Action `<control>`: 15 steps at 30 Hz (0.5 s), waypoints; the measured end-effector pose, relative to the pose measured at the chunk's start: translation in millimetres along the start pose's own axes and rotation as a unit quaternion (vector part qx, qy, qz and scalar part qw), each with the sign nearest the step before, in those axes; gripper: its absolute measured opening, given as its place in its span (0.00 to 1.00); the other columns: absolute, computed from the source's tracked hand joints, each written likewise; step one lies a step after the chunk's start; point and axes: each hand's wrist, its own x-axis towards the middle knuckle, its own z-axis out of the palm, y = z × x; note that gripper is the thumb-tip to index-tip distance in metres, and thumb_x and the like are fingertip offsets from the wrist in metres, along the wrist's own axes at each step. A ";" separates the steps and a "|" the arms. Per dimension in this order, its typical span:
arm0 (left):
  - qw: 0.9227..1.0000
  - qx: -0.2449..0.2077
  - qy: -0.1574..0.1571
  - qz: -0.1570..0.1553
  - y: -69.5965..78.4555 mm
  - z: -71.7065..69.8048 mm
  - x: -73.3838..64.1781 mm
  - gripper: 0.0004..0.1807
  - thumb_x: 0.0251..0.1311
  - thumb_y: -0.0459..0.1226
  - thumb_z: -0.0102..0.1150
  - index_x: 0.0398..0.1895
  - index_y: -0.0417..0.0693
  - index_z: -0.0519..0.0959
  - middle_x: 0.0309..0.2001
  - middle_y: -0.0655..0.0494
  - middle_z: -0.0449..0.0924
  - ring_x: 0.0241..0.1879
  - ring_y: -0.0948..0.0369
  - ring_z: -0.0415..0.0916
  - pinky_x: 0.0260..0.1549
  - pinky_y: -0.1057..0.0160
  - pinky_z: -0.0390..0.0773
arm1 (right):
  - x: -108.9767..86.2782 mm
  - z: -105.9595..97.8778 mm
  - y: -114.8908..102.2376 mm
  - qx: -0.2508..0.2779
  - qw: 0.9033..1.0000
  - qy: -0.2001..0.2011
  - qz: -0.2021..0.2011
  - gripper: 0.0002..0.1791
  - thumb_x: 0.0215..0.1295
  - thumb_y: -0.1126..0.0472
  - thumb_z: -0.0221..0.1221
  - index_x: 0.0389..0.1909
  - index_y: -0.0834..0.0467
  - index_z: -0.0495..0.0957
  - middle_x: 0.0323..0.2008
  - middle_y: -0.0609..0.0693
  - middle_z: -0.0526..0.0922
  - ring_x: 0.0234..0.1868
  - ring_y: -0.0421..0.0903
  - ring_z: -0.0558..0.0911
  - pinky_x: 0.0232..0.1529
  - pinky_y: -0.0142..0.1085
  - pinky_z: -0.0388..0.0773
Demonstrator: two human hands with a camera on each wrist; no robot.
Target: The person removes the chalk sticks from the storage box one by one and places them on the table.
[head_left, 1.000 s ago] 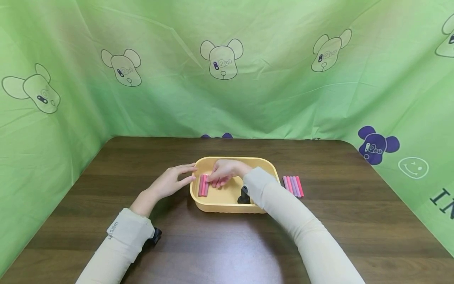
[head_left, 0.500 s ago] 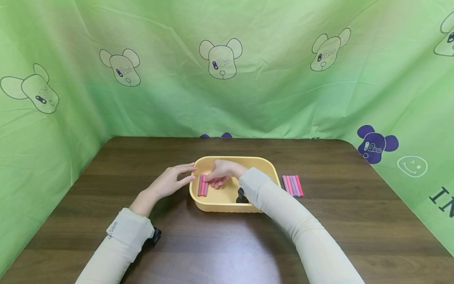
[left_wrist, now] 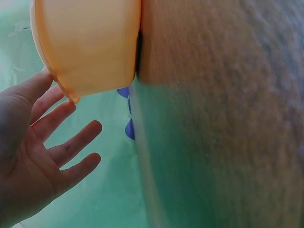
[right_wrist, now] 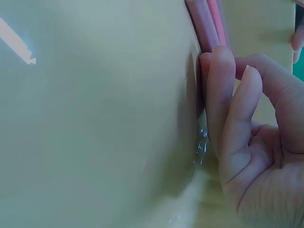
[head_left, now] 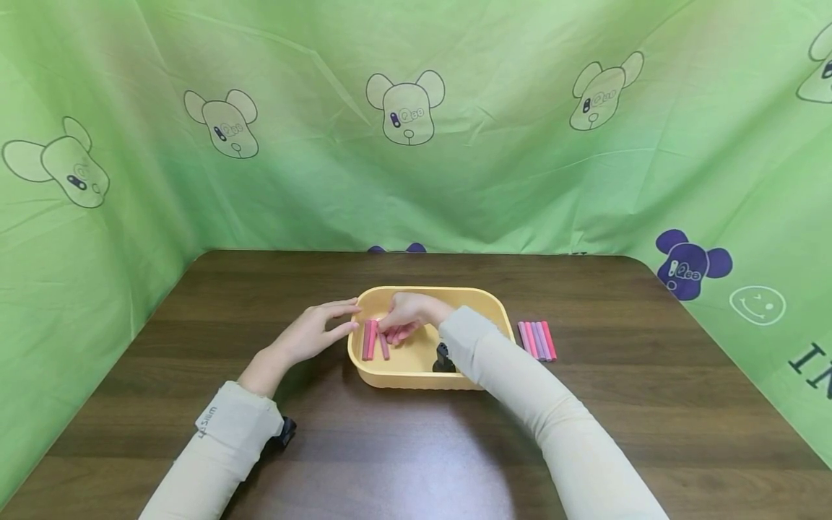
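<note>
A yellow plastic basin stands on the table. My left hand touches its left rim, fingers spread and nearly straight, as the left wrist view also shows. My right hand reaches inside the basin and pinches the upper end of a slim mauve stick between thumb and fingers. That stick slants slightly away from a pink stick and another mauve stick, which lie side by side by the left wall. In the right wrist view, fingertips hide part of the pinched stick.
Right of the basin, a row of several pink and purple sticks lies on the brown wooden table. A black wrist camera hangs inside the basin below the right cuff. Green printed cloth hangs behind and at the sides.
The mauve stick at my right fingers has swung its lower end to the right, leaving a gap beside the pink stick. My left hand stays at the rim.
</note>
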 end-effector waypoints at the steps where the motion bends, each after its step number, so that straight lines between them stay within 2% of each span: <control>1: 1.000 0.000 0.000 0.001 -0.1 0.1 0.2 0.22 0.63 0.40 0.56 0.58 0.42 0.74 0.65 0.45 0.68 0.65 0.48 0.65 0.65 0.47 0.64 | -0.3 -0.5 0.2 0.001 1.000 -0.002 -0.001 0.13 0.61 0.62 0.58 0.18 0.61 0.78 0.14 0.47 0.80 0.13 0.35 0.75 0.16 0.21 0.73; 7: 1.000 0.000 -0.002 0.001 -0.5 0.6 0.4 0.22 0.63 0.41 0.56 0.58 0.43 0.74 0.65 0.46 0.68 0.65 0.48 0.65 0.65 0.48 0.64 | -1.5 -5.5 3.1 0.012 0.999 -0.028 -0.014 0.12 0.61 0.62 0.56 0.19 0.61 0.80 0.14 0.47 0.81 0.13 0.34 0.76 0.17 0.21 0.73; 10: 1.000 -0.001 -0.001 0.002 -0.8 0.5 0.2 0.22 0.62 0.41 0.56 0.58 0.43 0.74 0.65 0.46 0.68 0.65 0.49 0.65 0.65 0.48 0.64 | -2.2 -9.2 4.2 0.023 0.998 -0.042 -0.027 0.14 0.64 0.62 0.55 0.20 0.61 0.80 0.14 0.47 0.81 0.14 0.34 0.76 0.17 0.21 0.73; 15: 1.000 0.001 0.003 0.004 -1.0 -0.5 -0.2 0.22 0.62 0.41 0.56 0.58 0.43 0.75 0.65 0.46 0.68 0.65 0.48 0.65 0.64 0.48 0.65 | -6.7 -16.8 3.8 0.034 0.997 -0.042 -0.055 0.13 0.67 0.61 0.52 0.31 0.66 0.80 0.17 0.46 0.81 0.16 0.34 0.77 0.20 0.21 0.74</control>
